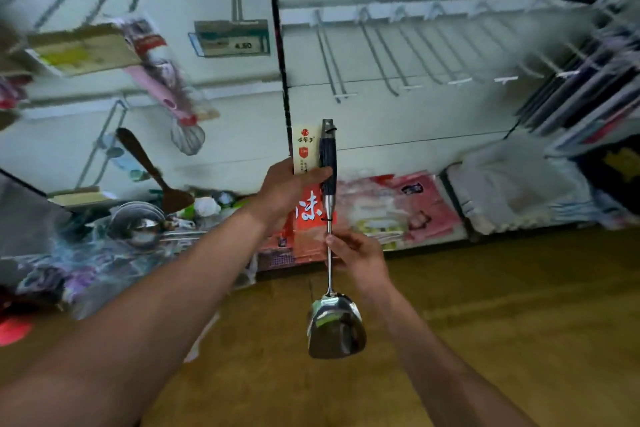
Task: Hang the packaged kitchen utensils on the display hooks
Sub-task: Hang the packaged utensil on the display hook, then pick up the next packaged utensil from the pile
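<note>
- Shiny steel spatula [328, 208] with a dark handle and a cream-and-red card label [304, 146] is upright (blade down), below the white wire display hooks [381, 55].
- Left hand [291, 187] grips handle and card.
- Right hand [358, 256] pinches the shaft.

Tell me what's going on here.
A person stands at a shop display wall holding a steel spatula upright, blade down. The left hand grips its dark handle together with the card label, and the right hand pinches the metal shaft lower down. A row of bare hooks sits higher on the wall. The top of the spatula is below them, so it is not hung yet.
</note>
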`<action>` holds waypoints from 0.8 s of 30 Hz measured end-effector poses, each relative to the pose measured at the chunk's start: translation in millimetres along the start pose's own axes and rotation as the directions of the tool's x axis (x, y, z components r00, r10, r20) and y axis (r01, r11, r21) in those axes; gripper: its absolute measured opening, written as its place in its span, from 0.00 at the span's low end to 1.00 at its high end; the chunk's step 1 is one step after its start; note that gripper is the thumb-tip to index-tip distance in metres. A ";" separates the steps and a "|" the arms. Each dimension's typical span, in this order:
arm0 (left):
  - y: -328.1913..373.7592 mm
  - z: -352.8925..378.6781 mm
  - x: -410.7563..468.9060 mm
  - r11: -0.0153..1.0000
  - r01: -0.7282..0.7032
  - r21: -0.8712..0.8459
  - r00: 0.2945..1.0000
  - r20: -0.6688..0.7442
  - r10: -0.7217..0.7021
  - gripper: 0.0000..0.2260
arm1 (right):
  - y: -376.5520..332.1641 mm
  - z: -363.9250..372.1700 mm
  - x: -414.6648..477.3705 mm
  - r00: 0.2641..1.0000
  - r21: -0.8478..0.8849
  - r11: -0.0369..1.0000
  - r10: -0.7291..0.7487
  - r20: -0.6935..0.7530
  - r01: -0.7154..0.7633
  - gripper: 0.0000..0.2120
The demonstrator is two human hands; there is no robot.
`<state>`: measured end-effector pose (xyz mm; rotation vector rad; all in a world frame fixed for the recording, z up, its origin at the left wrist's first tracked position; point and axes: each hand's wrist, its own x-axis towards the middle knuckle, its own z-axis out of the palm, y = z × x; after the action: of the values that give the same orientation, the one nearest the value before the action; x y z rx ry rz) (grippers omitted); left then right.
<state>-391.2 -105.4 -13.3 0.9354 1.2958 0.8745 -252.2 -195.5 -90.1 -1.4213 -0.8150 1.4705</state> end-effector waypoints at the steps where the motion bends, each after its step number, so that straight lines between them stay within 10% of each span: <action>1: 1.2 4.7 4.1 1.000 0.000 -0.002 1.000 -0.005 0.000 0.11 | -1.9 -2.9 6.1 1.000 0.005 1.000 0.011 -0.019 -0.011 0.03; 24: 16.5 24.2 33.0 0.996 -0.084 -0.008 0.995 -0.047 0.083 0.07 | -18.4 -9.9 45.4 0.997 0.050 0.998 0.035 -0.073 -0.032 0.04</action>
<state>-364.6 -70.4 -9.7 0.9718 1.2983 0.9723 -236.1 -148.1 -92.0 -1.4501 -0.7082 1.4449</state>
